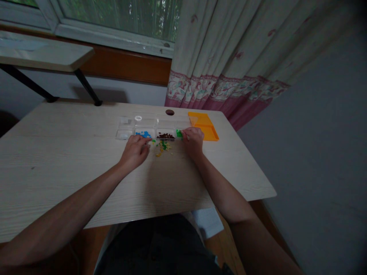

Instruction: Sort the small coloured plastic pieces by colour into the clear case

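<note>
Pale desk (71,160); clear box (165,123); our right hand (194,138), fingertips gathered, at green bits (179,133); our left hand (134,150), half-curled, by loose bits (164,145); both grips unclear; we best pinch lightly

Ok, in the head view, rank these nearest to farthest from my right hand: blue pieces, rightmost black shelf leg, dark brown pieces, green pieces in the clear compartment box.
From your right hand:
1. Green pieces in the clear compartment box: immediately left.
2. Dark brown pieces: further left.
3. Blue pieces: left of the brown.
4. Rightmost black shelf leg: far left, farther back.
</note>
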`<state>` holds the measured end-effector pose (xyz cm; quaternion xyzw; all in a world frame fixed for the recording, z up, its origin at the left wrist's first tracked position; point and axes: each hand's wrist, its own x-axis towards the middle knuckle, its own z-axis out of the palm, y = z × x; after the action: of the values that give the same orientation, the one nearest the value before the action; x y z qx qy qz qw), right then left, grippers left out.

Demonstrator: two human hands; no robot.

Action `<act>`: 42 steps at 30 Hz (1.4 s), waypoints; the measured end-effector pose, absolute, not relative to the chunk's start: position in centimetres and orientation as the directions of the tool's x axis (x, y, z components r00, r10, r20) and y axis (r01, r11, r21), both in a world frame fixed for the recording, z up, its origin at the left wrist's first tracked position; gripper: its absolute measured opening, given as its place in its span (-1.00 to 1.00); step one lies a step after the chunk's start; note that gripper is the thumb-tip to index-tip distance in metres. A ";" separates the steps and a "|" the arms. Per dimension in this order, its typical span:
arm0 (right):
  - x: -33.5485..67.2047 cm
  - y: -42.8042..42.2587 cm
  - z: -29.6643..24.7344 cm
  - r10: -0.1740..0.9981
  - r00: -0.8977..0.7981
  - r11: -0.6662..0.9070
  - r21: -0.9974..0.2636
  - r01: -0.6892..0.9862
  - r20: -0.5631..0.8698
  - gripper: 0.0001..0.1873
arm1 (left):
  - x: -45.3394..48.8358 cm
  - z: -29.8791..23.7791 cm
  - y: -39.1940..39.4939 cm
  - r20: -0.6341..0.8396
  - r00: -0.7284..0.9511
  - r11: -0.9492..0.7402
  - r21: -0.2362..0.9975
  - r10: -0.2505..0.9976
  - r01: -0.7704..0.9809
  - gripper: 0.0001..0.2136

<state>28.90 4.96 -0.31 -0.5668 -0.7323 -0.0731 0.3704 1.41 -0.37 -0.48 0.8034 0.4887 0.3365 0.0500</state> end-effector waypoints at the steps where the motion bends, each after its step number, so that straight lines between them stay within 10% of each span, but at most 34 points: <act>1: 28.8 4.9 -0.3 0.777 -0.083 0.347 -0.315 0.884 0.624 -0.77 | 1.4 -0.6 -0.4 0.480 0.310 -0.517 0.392 0.821 0.761 -0.69; 16: 27.8 4.1 0.6 0.774 -0.197 0.435 -0.279 0.856 0.602 -0.72 | 2.1 -0.4 -0.9 0.384 0.390 -0.488 0.201 0.837 0.850 -0.64; 42: 25.7 2.8 -0.3 0.605 -0.492 0.696 -0.115 0.709 0.625 -0.88 | 2.1 -0.4 -1.0 0.383 0.343 -0.452 0.245 0.858 0.858 -0.69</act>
<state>25.66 2.76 -0.27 -0.3821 -0.8602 -0.0791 0.3284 2.08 -0.96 -0.44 0.8194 0.5233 0.2337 0.0001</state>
